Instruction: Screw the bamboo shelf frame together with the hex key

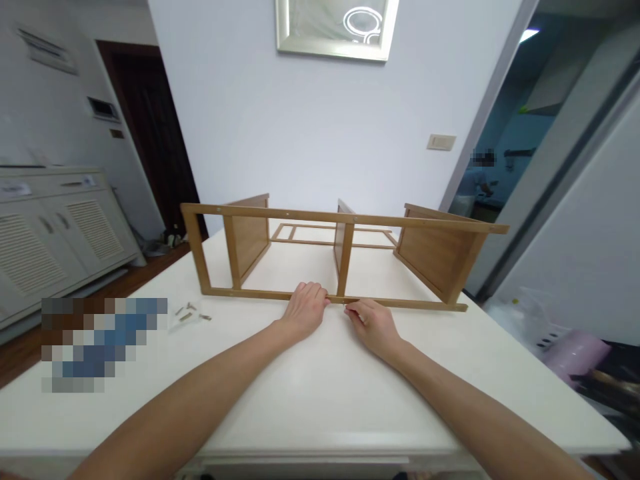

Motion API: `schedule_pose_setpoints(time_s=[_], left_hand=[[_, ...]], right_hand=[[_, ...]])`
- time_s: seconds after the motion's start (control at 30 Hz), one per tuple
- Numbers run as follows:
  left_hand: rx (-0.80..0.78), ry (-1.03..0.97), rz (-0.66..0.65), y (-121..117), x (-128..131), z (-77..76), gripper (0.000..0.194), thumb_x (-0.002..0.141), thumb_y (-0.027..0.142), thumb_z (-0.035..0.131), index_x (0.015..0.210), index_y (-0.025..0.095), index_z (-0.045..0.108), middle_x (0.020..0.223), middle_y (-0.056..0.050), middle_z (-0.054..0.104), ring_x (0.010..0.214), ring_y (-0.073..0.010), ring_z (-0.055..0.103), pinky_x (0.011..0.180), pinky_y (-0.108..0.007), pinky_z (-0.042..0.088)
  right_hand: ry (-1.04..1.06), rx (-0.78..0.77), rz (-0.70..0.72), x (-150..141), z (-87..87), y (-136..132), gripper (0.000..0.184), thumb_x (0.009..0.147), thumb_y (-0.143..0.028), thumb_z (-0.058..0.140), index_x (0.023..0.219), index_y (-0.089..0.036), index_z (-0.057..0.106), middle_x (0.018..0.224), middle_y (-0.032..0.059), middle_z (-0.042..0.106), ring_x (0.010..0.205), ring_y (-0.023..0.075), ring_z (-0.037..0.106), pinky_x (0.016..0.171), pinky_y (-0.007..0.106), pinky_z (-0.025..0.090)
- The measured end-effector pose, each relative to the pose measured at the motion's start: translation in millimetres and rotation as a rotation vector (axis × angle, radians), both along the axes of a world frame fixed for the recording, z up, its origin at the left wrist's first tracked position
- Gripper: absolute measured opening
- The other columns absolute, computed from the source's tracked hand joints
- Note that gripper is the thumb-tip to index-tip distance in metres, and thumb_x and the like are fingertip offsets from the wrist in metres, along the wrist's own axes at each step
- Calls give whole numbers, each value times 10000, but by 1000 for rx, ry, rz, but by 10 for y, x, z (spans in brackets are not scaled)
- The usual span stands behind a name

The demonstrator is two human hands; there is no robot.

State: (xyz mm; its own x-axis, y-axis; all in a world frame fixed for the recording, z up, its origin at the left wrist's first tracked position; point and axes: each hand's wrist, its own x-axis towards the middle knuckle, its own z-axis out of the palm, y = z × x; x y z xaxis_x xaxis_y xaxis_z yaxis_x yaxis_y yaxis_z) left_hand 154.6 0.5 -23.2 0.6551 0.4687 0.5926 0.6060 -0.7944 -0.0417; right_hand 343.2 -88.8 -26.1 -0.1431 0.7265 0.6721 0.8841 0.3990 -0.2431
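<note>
A brown wooden shelf frame [310, 215] lies on its side on the white table, its three panels standing between the near and far side frames. My left hand [306, 308] is closed over the near lower rail, just left of the middle panel's joint. My right hand [373, 323] is held in a pinch against the same rail, just right of that joint. A tiny screw-like piece shows at its fingertips, mostly hidden by them. Several loose screws [186, 316] lie on a clear plastic bag left of my left hand.
The white table [320, 400] extends to a near edge below my forearms. A blurred-out patch [105, 343] covers something at its left. Pink and clear plastic items [575, 353] sit beyond the right edge. A person [473, 183] is in the room behind, at right.
</note>
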Motion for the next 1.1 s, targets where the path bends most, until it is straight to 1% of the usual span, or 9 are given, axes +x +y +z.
schedule_pose_setpoints(time_s=[0.2,0.33,0.47,0.6,0.67,0.77,0.9,1.0,1.1], left_hand=[[-120,44,36,79,10,-9,206,965,230,415,899,162,598,891,-75,633,878,-214,550,793,-369,361],[-173,46,40,92,-12,-1,195,958,212,419,899,160,597,897,-72,641,894,-214,562,809,-361,359],[-215,51,31,135,-72,-42,227,957,217,390,888,166,600,906,-80,650,920,-230,570,821,-370,358],[-255,50,3,256,-145,-128,283,959,255,339,900,176,605,916,-84,653,922,-243,578,836,-387,357],[-282,53,-6,304,-170,-155,301,955,272,328,895,179,608,928,-88,657,929,-249,578,839,-392,359],[-323,62,2,339,-190,-174,317,948,280,315,894,179,611,939,-94,658,932,-252,573,848,-399,361],[-353,84,9,380,-199,-195,310,935,280,318,884,185,610,936,-93,655,937,-254,570,856,-401,366],[-370,91,18,423,-202,-214,300,927,285,323,874,194,604,935,-87,650,938,-251,578,857,-399,370],[-370,104,34,456,-201,-225,290,918,283,327,867,191,598,921,-85,644,923,-250,583,858,-405,371]], right_hand=[[49,-144,28,10,-35,131,131,863,-227,559,825,-220,684,803,22,719,727,177,657,682,293,501],[54,-145,63,-33,-41,121,124,851,-210,576,794,-225,686,809,19,711,732,159,649,689,278,493],[44,36,74,-58,15,51,110,876,-210,569,843,-215,674,782,30,692,723,146,619,700,278,478],[4,271,11,62,236,-60,101,885,-199,557,873,-214,656,730,18,671,701,144,589,689,298,449],[34,398,-64,203,403,-141,97,886,-196,560,872,-217,653,731,17,672,704,147,591,696,313,446],[157,602,-229,500,652,-267,79,880,-220,585,861,-224,661,766,26,684,736,163,605,708,333,458],[335,828,-452,944,869,-366,103,876,-277,602,875,-217,685,803,38,690,772,179,600,730,346,475],[389,879,-569,1209,960,-384,142,879,-317,600,879,-211,694,820,37,693,786,177,588,745,342,470],[350,853,-612,1386,1038,-372,164,885,-340,591,860,-215,694,818,32,697,803,180,589,774,349,466]])
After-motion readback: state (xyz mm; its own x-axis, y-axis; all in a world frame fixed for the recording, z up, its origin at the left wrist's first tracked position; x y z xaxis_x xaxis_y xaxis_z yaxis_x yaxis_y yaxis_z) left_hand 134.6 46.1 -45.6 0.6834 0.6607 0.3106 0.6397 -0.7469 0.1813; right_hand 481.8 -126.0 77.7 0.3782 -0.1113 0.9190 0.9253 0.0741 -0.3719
